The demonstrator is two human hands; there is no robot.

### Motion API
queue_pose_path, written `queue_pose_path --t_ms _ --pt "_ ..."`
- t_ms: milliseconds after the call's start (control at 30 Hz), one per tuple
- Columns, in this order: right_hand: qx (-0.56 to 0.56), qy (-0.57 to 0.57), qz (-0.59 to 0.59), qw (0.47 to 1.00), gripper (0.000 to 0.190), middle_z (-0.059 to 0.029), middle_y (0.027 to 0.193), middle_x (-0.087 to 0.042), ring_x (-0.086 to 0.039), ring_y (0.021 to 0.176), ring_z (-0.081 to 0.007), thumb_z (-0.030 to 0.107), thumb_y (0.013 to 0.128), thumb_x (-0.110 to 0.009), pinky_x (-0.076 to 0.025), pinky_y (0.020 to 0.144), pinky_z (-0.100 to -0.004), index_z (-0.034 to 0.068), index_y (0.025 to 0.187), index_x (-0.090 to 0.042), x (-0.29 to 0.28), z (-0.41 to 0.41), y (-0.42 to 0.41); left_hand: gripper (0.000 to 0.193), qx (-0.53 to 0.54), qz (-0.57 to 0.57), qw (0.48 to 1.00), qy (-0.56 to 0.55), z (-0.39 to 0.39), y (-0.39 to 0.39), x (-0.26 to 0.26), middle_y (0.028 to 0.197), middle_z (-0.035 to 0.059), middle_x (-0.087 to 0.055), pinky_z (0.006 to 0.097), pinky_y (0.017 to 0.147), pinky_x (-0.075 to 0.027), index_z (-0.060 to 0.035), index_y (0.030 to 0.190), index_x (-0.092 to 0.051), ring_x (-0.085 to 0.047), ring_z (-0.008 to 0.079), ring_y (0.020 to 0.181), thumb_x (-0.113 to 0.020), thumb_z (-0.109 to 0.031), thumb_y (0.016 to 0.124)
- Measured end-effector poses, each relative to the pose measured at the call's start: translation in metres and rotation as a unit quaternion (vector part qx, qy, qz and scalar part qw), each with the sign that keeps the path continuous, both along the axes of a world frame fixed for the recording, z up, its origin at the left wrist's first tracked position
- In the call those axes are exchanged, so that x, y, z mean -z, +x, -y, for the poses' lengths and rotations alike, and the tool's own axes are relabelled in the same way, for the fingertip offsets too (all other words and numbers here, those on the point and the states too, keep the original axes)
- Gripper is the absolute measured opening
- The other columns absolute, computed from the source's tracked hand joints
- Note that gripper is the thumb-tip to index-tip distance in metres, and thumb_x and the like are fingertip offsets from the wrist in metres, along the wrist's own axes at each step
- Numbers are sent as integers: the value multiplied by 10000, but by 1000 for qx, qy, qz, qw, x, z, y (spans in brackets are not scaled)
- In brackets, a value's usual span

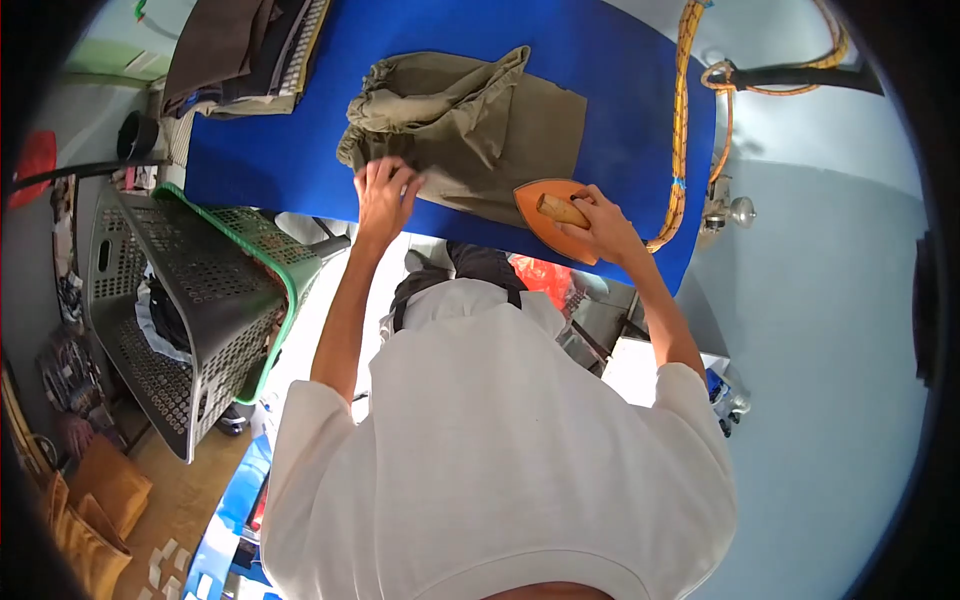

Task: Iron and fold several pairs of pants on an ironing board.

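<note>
Olive-green trousers or shorts (487,142) with a gathered elastic waistband lie partly folded on a blue-covered ironing table (626,90). My right hand (604,225) grips the wooden handle of an iron (538,217) with an orange top, which sits at the garment's lower right corner, by the near table edge. My left hand (386,187), slightly blurred, is at the near left side of the garment, below the waistband, fingers bent and somewhat apart. Whether its fingertips touch the cloth I cannot tell.
A stack of folded garments (225,60) lies at the table's back left. Beside the left edge stand a grey perforated basket (202,262) and a green-rimmed one (289,262). A yellow patterned hose or cord (681,120) hangs over the table's right side. A wall (825,300) is to the right.
</note>
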State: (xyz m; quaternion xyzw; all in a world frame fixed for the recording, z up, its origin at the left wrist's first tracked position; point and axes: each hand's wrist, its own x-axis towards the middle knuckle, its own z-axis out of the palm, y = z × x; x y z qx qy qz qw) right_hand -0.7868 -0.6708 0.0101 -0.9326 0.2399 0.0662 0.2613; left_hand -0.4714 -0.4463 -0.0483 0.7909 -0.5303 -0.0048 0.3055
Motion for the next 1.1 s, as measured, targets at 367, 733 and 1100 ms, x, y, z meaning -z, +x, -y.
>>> queue_pose_path --t_ms 367,733,1100 --pt "-2 17 -32 999 451 -147 1130 -550 -629 951 -357 400 888 -700 -517 843 -429 6 1101 -658 4 4 12 219 -48 -26 998 2 -10 -34 5 1078 98 -583 461 938 -372 -113 958 -626 -506 305 1084 -755 -192 799" --pt "11 16 -45 999 442 -147 1117 -551 -632 918 -358 397 886 -704 -512 826 -428 1 1076 -657 -23 11 20 313 184 93 975 87 6 -105 55 1097 40 -571 375 976 -402 -110 1193 -599 -526 221 1101 -609 -251 914" --pt "20 28 -70 997 446 -172 1110 -562 -620 979 -381 421 897 -666 -509 847 -452 5 1061 -653 3 3 26 165 244 80 966 34 0 -96 60 1046 49 -554 371 968 -400 -115 1035 -590 -531 224 1077 -594 -177 882"
